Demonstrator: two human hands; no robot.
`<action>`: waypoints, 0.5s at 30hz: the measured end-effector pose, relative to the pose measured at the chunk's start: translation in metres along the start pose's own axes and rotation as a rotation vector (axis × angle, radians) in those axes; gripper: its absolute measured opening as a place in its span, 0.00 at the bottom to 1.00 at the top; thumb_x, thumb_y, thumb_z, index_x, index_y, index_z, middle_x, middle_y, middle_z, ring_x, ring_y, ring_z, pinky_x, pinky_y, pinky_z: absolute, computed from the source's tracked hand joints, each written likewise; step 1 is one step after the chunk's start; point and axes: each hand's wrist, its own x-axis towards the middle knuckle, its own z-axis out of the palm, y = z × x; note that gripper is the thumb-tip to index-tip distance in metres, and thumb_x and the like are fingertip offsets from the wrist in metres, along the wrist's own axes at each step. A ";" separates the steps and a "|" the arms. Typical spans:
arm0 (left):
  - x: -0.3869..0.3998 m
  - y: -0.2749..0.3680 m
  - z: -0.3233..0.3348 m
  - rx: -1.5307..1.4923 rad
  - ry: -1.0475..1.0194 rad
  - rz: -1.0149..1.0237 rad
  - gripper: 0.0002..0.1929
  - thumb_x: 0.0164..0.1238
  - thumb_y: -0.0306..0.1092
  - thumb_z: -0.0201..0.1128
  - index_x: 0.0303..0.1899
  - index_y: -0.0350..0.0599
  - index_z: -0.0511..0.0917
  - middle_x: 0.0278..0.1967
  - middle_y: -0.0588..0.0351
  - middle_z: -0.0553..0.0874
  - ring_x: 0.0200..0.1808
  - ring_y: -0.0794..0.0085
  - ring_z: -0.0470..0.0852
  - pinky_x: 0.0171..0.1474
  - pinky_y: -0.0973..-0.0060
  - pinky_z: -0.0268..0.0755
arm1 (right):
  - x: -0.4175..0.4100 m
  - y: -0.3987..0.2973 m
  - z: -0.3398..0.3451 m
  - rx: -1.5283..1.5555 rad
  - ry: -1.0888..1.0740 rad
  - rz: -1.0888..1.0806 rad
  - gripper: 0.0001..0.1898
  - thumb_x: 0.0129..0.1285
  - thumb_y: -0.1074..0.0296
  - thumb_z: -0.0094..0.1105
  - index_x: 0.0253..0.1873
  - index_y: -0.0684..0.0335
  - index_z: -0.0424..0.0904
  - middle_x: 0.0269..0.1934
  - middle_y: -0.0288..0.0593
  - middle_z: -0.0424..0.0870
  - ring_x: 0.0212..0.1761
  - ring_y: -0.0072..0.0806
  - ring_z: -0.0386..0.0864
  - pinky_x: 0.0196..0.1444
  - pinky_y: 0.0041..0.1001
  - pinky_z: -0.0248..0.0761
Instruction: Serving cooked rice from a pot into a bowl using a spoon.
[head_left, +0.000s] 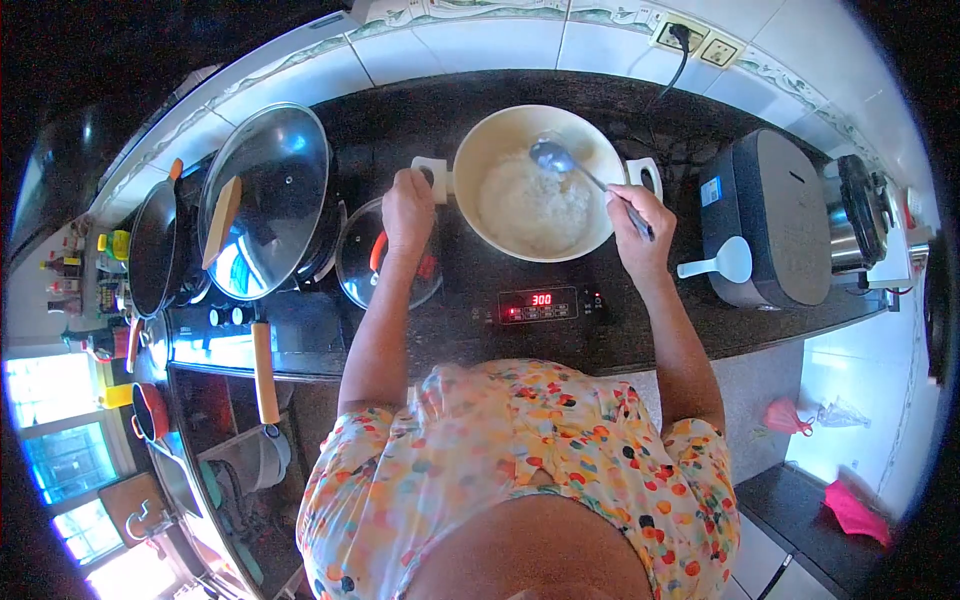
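A cream-coloured two-handled pot (466, 187) stands on a black induction cooktop (457, 330). Inside it lies a pale, whitish food (517, 210), perhaps rice or porridge; I cannot tell which. My left hand (409, 212) grips the pot's left handle (430, 168). In my right hand (643, 229) is the shaft of a metal spoon (553, 156), its bowl tilted inside the pot near the far wall. The pot's right handle (645, 171) sticks out behind my right hand. A glass lid (356, 255) with a red-and-black knob is partly hidden by my left forearm.
To the left, a large glass-lidded pan (289, 150) sits beside a dark frying pan (154, 255); a wooden handle (264, 375) juts past the counter edge. At right are a grey rice cooker (787, 217), a white scoop (731, 260) and a steel pot (855, 225). A plugged cord (681, 60) hangs behind.
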 end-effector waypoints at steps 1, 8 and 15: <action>0.000 0.000 0.000 -0.002 0.000 0.001 0.13 0.63 0.38 0.44 0.29 0.39 0.71 0.23 0.37 0.78 0.28 0.43 0.77 0.31 0.52 0.67 | 0.001 -0.001 0.000 0.022 -0.010 0.031 0.05 0.52 0.79 0.55 0.35 0.70 0.76 0.24 0.40 0.78 0.24 0.17 0.74 0.26 0.16 0.66; -0.001 0.005 -0.002 -0.020 -0.006 -0.025 0.12 0.63 0.37 0.44 0.30 0.39 0.71 0.24 0.38 0.78 0.28 0.43 0.77 0.32 0.52 0.67 | -0.011 -0.009 0.008 0.300 -0.164 0.543 0.04 0.52 0.77 0.57 0.33 0.70 0.77 0.22 0.42 0.79 0.22 0.21 0.76 0.28 0.20 0.69; -0.001 0.012 -0.006 -0.028 -0.027 -0.071 0.13 0.62 0.38 0.44 0.30 0.38 0.71 0.25 0.36 0.78 0.29 0.43 0.77 0.34 0.51 0.67 | -0.005 0.011 0.013 0.091 -0.023 0.109 0.04 0.50 0.80 0.57 0.33 0.68 0.74 0.28 0.45 0.79 0.30 0.27 0.78 0.32 0.22 0.69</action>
